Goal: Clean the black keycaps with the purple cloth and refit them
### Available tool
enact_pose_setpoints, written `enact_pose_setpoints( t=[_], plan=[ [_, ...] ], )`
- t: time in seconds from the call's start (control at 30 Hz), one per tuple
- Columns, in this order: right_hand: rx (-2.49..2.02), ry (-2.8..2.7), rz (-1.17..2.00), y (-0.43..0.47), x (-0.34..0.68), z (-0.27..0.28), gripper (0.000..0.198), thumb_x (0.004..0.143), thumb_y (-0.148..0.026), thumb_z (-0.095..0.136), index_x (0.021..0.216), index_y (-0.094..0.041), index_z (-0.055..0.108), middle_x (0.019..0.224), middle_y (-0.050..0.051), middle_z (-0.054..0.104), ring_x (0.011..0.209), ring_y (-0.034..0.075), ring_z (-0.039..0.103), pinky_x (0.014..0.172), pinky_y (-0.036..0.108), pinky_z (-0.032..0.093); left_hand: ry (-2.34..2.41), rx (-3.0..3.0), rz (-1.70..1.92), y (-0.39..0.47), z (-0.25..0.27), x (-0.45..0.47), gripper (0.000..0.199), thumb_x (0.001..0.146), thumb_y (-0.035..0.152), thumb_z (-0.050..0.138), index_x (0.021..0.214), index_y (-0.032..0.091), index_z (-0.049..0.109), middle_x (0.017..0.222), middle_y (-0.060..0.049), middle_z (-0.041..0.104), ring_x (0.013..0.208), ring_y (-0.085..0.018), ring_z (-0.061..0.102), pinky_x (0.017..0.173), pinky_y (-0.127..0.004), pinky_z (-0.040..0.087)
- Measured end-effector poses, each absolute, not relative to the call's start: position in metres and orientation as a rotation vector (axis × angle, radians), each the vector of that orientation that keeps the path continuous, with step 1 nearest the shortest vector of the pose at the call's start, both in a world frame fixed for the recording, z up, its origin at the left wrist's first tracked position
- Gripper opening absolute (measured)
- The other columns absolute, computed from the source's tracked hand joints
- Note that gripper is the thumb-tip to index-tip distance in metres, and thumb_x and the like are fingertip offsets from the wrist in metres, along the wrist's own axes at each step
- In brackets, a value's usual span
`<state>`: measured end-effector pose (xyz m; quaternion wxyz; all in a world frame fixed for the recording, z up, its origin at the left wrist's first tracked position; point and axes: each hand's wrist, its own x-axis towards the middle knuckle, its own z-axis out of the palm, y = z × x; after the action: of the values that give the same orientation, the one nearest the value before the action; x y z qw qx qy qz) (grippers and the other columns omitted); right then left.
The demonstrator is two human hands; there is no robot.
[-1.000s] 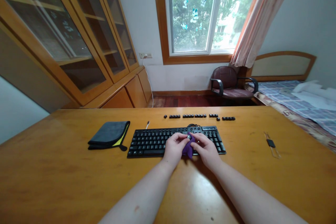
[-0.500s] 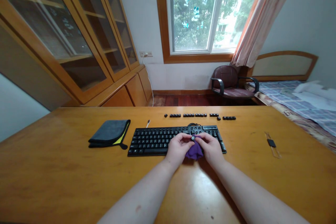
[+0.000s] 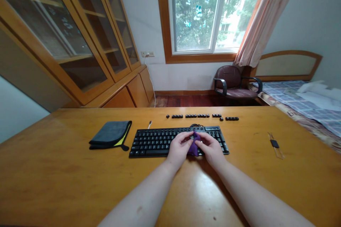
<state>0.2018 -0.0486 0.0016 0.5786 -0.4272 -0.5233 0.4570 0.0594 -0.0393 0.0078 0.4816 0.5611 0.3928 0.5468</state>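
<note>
Above the black keyboard (image 3: 151, 142), my two hands are close together around a purple cloth (image 3: 193, 149). My left hand (image 3: 179, 148) is closed, thumb and fingers pinching a small keycap (image 3: 192, 137) that is mostly hidden by the fingers and cloth. My right hand (image 3: 211, 148) is closed on the purple cloth, a fold of which stands up between the fingertips. Behind the keyboard, black keycaps (image 3: 191, 116) lie in a broken row. The keyboard's top row shows bare spots where caps are off.
A folded grey cloth (image 3: 110, 133) with a yellow inside lies left of the keyboard. A small brush (image 3: 149, 124) rests behind it. On the right is a wire keycap puller (image 3: 274, 144). The wooden desk (image 3: 66, 184) carries everything; a chair (image 3: 230, 81) stands beyond.
The purple cloth has been folded up around the keycap, which shows less now. My fingers have shifted slightly; the view has moved a little.
</note>
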Motion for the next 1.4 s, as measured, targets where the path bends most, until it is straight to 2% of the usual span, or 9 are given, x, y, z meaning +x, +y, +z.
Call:
enact_pose_setpoints(
  t=[0.17, 0.37, 0.5, 0.77, 0.87, 1.0, 1.13, 1.23, 1.4],
  plan=[
    [-0.996, -1.277, 1.073, -0.048, 0.203, -0.004, 0.025, 0.070, -0.028, 0.067, 0.094, -0.023, 0.068, 0.096, 0.005, 0.065, 0.091, 0.021, 0.059, 0.085, 0.036, 0.045, 0.962, 1.172, 1.312, -0.037, 0.005, 0.061, 0.023, 0.065, 0.015, 0.067, 0.087, 0.014, 0.063, 0.087, -0.006, 0.066, 0.085, -0.018, 0.063, 0.083, -0.034, 0.049],
    [-1.005, -1.301, 1.046, -0.048, 0.204, 0.001, 0.022, 0.071, -0.028, 0.066, 0.092, -0.024, 0.069, 0.092, 0.004, 0.066, 0.088, 0.020, 0.059, 0.082, 0.035, 0.046, 1.018, 1.434, 1.348, -0.037, 0.008, 0.057, 0.019, 0.075, 0.020, 0.058, 0.091, 0.017, 0.068, 0.099, -0.008, 0.064, 0.094, -0.019, 0.060, 0.089, -0.035, 0.045],
    [-1.037, -1.284, 1.016, -0.049, 0.204, 0.001, 0.021, 0.070, -0.028, 0.066, 0.090, -0.024, 0.070, 0.090, 0.004, 0.065, 0.086, 0.020, 0.060, 0.080, 0.035, 0.047, 1.014, 1.475, 1.341, -0.038, 0.007, 0.055, 0.022, 0.072, 0.020, 0.062, 0.093, 0.018, 0.068, 0.099, -0.008, 0.064, 0.094, -0.020, 0.060, 0.087, -0.035, 0.047],
    [-1.015, -1.278, 1.036, -0.047, 0.206, 0.005, 0.026, 0.073, -0.027, 0.064, 0.098, -0.025, 0.067, 0.100, 0.005, 0.065, 0.096, 0.021, 0.058, 0.090, 0.039, 0.044, 0.975, 1.188, 1.336, -0.037, 0.007, 0.061, 0.024, 0.068, 0.020, 0.064, 0.092, 0.016, 0.064, 0.088, -0.006, 0.068, 0.083, -0.018, 0.063, 0.080, -0.033, 0.050],
    [-0.998, -1.320, 1.041, -0.047, 0.207, 0.008, 0.029, 0.071, -0.026, 0.066, 0.099, -0.026, 0.067, 0.103, 0.005, 0.063, 0.100, 0.021, 0.056, 0.091, 0.038, 0.043, 0.982, 1.251, 1.336, -0.037, 0.007, 0.060, 0.017, 0.069, 0.021, 0.065, 0.085, 0.015, 0.067, 0.087, -0.006, 0.068, 0.083, -0.018, 0.063, 0.081, -0.033, 0.049],
    [-0.967, -1.378, 1.047, -0.047, 0.206, 0.004, 0.032, 0.069, -0.026, 0.067, 0.101, -0.026, 0.067, 0.103, 0.005, 0.061, 0.098, 0.021, 0.057, 0.084, 0.035, 0.048, 1.042, 1.425, 1.379, -0.037, 0.006, 0.057, 0.014, 0.070, 0.021, 0.064, 0.081, 0.018, 0.071, 0.091, -0.006, 0.067, 0.089, -0.019, 0.061, 0.087, -0.034, 0.046],
    [-1.023, -1.336, 1.018, -0.048, 0.205, 0.002, 0.022, 0.067, -0.026, 0.069, 0.088, -0.024, 0.070, 0.088, 0.004, 0.061, 0.082, 0.019, 0.059, 0.067, 0.030, 0.053, 1.061, 1.292, 1.291, -0.038, 0.004, 0.059, 0.015, 0.067, 0.021, 0.065, 0.081, 0.017, 0.071, 0.085, -0.006, 0.069, 0.079, -0.019, 0.063, 0.076, -0.032, 0.051],
    [-1.040, -1.283, 1.062, -0.050, 0.204, 0.006, 0.013, 0.066, -0.028, 0.069, 0.078, -0.022, 0.070, 0.080, 0.003, 0.059, 0.067, 0.016, 0.058, 0.051, 0.026, 0.051, 1.067, 1.244, 1.265, -0.039, 0.003, 0.060, 0.015, 0.066, 0.022, 0.067, 0.079, 0.017, 0.071, 0.081, -0.005, 0.069, 0.076, -0.018, 0.064, 0.073, -0.031, 0.051],
    [-1.074, -1.235, 1.056, -0.052, 0.203, 0.010, 0.013, 0.069, -0.032, 0.066, 0.072, -0.020, 0.067, 0.073, 0.002, 0.058, 0.057, 0.013, 0.054, 0.046, 0.023, 0.048, 1.056, 1.264, 1.275, -0.039, 0.005, 0.059, 0.016, 0.065, 0.023, 0.068, 0.079, 0.016, 0.072, 0.082, -0.006, 0.070, 0.079, -0.019, 0.064, 0.076, -0.032, 0.050]
  ],
)
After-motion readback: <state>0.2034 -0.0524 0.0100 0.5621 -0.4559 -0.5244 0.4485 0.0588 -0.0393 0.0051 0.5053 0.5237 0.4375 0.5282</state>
